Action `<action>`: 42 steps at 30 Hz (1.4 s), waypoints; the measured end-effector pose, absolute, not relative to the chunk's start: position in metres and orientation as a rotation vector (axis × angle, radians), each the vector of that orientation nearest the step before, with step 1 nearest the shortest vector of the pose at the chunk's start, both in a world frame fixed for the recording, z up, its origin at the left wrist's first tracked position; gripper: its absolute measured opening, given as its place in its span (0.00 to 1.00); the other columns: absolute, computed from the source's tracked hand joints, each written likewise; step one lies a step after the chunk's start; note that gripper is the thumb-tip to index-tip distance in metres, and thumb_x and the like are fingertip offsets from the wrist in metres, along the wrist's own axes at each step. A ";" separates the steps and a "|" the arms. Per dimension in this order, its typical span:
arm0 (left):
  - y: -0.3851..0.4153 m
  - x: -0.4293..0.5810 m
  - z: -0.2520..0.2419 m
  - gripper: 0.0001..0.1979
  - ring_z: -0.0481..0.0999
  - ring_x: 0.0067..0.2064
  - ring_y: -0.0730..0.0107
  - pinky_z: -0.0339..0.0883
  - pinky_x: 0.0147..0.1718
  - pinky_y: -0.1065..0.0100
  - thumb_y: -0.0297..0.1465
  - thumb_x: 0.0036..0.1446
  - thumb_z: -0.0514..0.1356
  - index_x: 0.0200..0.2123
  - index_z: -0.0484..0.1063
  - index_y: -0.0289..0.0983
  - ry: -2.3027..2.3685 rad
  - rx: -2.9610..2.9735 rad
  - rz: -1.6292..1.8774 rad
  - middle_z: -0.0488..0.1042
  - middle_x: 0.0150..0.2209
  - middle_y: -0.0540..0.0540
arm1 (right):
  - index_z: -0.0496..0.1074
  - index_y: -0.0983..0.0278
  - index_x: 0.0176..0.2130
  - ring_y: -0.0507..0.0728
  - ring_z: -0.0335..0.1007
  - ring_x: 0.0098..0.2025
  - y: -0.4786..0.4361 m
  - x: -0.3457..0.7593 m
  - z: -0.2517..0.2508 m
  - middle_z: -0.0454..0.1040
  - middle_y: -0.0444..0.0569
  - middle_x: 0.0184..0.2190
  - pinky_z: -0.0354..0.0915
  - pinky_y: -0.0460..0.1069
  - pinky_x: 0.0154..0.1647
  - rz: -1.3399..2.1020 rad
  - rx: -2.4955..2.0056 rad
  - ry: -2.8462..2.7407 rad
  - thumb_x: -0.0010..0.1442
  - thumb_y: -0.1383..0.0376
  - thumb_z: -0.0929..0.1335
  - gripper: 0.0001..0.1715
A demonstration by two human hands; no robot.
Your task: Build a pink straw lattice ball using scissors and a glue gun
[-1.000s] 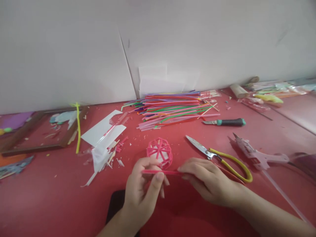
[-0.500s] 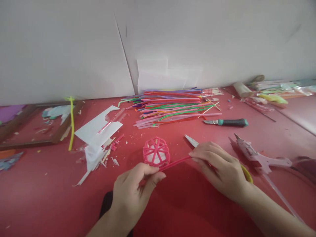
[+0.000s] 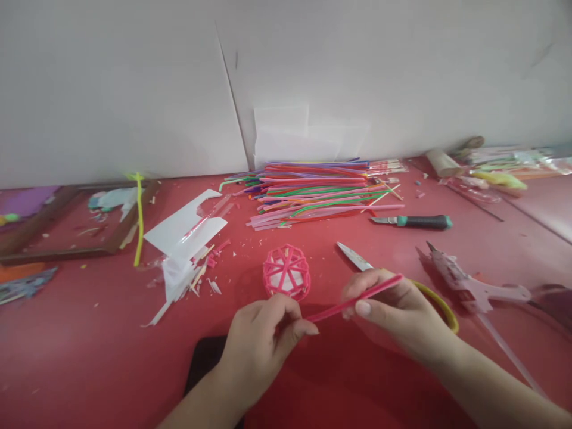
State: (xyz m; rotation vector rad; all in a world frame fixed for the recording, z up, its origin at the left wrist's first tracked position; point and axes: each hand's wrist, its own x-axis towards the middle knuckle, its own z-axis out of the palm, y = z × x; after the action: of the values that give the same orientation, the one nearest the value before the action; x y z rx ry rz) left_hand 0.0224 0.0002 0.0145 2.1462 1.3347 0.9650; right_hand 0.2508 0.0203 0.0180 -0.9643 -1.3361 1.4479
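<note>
"Hands first: what do your two have hold of?"

"Your left hand (image 3: 266,345) pinches one end of a pink strip (image 3: 333,311) with thumb and finger. Your right hand (image 3: 400,310) has the strip too, between the thumb and the curled fingers, and the other end pokes out past them to the right. I can't tell how tight you squeeze."

"Where is the strip, then?"

"Up in front of you, over the near part of the red table (image 3: 111,333). It tilts, with its left end nearer to you. The pink round thing (image 3: 288,268), with bars that meet in the middle like a wheel, sits just past your left fingertips. The strip looks apart from it."

"So which step are you on?"

"It looks like you are getting the strip ready, maybe feeling along it or making it straight. I don't see it stuck to anything."

"And what does your next move need?"

"I think it needs a soft pinch, so the strip does not bend, and a good look at both ends. If it has to be cut, your scissors (image 3: 354,257) are close, with your right hand hiding the middle of them. Your glue gun (image 3: 467,287) lies farther right."

"Anything to watch for?"

"That bare blade is near your right fingers, so mind your knuckles."
</note>
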 end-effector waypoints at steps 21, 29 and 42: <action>0.017 0.016 -0.007 0.45 0.70 0.60 0.38 0.64 0.56 0.37 0.48 0.48 0.69 0.63 0.56 0.38 1.694 1.580 0.882 0.69 0.59 0.32 | 0.76 0.56 0.49 0.54 0.75 0.31 0.018 0.256 0.016 0.77 0.47 0.31 0.71 0.48 0.32 0.643 -1.105 -1.927 0.68 0.67 0.64 0.14; 0.006 0.022 0.015 0.33 0.74 0.56 0.49 0.68 0.56 0.46 0.41 0.51 0.70 0.58 0.64 0.43 1.315 1.592 0.949 0.72 0.56 0.40 | 0.72 0.66 0.46 0.51 0.69 0.31 0.009 0.249 0.022 0.75 0.48 0.32 0.68 0.47 0.32 0.345 -0.710 -2.115 0.63 0.77 0.66 0.13; -0.004 0.031 0.012 0.40 0.74 0.59 0.55 0.70 0.58 0.56 0.38 0.54 0.70 0.64 0.53 0.47 0.984 1.147 0.873 0.68 0.63 0.41 | 0.75 0.65 0.42 0.51 0.65 0.27 0.006 0.249 0.029 0.72 0.45 0.26 0.63 0.46 0.28 0.192 -0.693 -2.160 0.62 0.77 0.68 0.10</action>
State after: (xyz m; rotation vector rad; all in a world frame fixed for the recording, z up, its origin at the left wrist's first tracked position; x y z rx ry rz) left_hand 0.0306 -0.0039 0.0125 1.1472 0.9838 0.8730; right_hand 0.2492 0.0063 0.0293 -0.6932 -2.1598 0.1921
